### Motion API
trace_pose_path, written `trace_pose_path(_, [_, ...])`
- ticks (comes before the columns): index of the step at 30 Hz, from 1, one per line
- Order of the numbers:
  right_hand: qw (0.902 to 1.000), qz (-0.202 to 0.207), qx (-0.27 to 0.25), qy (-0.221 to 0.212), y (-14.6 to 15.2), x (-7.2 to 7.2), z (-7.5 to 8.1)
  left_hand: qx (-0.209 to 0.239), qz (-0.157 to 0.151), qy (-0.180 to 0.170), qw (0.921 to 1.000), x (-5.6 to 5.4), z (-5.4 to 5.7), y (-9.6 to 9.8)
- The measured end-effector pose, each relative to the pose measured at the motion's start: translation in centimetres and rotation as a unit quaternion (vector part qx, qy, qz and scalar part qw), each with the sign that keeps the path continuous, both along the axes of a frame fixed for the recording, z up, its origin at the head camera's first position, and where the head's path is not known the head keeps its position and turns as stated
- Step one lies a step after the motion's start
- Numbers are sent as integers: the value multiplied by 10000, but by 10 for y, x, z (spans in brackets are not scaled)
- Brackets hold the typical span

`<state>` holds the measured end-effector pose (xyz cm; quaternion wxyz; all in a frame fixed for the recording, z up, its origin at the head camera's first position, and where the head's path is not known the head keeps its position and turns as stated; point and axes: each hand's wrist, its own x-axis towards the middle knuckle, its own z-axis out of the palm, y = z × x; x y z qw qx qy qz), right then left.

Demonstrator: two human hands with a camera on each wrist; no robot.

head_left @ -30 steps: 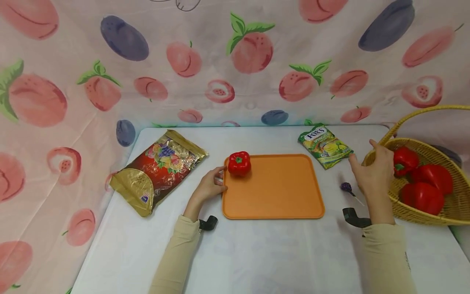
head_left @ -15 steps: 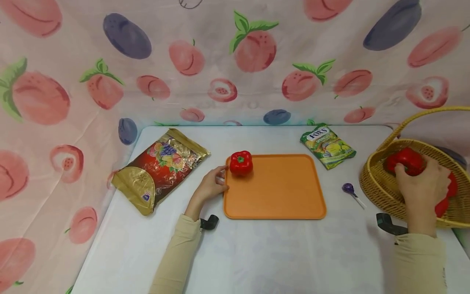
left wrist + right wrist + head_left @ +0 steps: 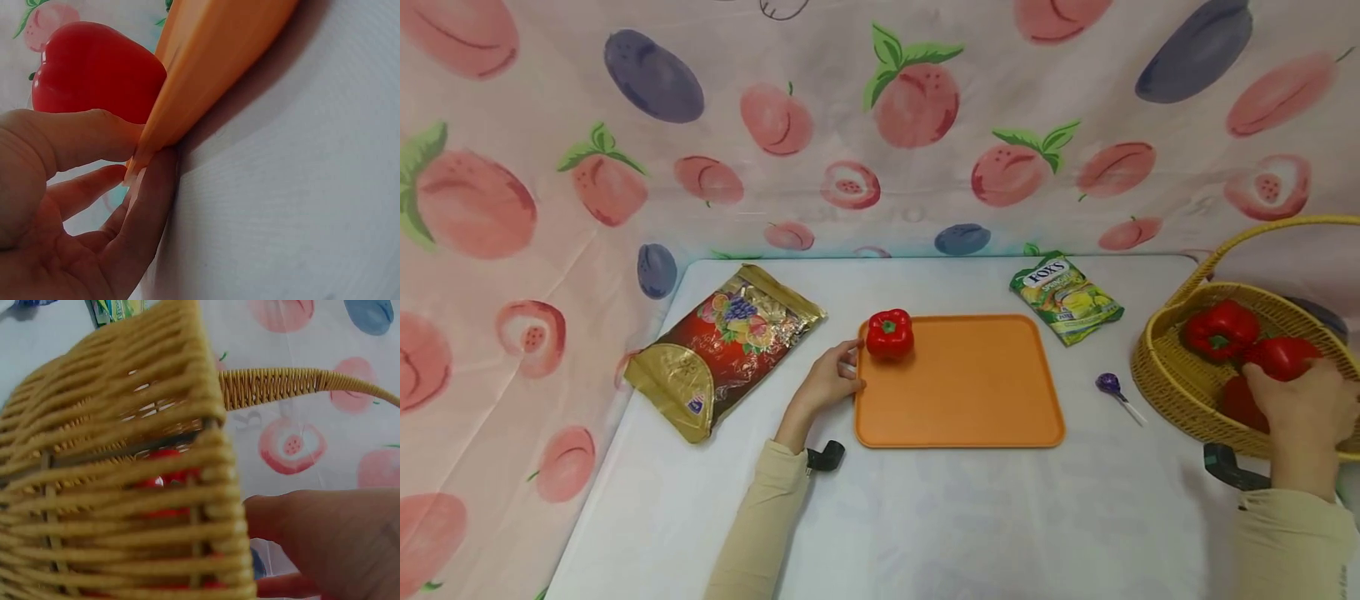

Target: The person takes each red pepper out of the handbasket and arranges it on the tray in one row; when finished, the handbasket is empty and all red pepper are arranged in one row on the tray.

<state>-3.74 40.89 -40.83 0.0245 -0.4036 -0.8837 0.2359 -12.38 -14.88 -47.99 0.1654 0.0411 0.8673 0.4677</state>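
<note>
My left hand pinches the left rim of an orange tray. In the left wrist view the thumb lies over the rim and fingers sit beneath it. A red bell pepper stands upright in the tray's upper left corner, close to that hand. Inside a yellow wicker basket at the right, my right hand grips a second red bell pepper, thumb at its left side, other fingertips hidden. Another red bell pepper lies behind it, and one more is partly covered by the hand.
A gold and red food packet lies at the left of the white table. Right of the tray are a green Fox's candy bag and a purple lollipop. The basket's tall handle arches over it.
My right hand has moved right into the basket, first onto the back-left pepper, then off it onto the one beside it. That first pepper is turned slightly. The left hand stays on the tray.
</note>
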Motion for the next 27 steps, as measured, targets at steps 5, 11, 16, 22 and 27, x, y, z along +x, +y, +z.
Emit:
trace_pose_path(5, [9981, 172, 217, -550, 2, 3, 0, 45, -8, 45, 10000, 1, 0, -1])
trace_pose_path(11, [9894, 467, 504, -1279, 10, 2, 1, 43, -29, 83, 10000, 0, -2, -1])
trace_pose_path(16, [9895, 481, 294, -1334, 14, 3, 3, 40, -30, 90, 9999, 0, -2, -1])
trace_pose_path(22, [9924, 447, 152, -1137, 7, 6, 5, 12, 13, 48, 10000, 1, -1, -1])
trace_pose_path(27, [9972, 353, 96, -659, -1, 7, 9, 42, -8, 52, 10000, 0, -1, -1])
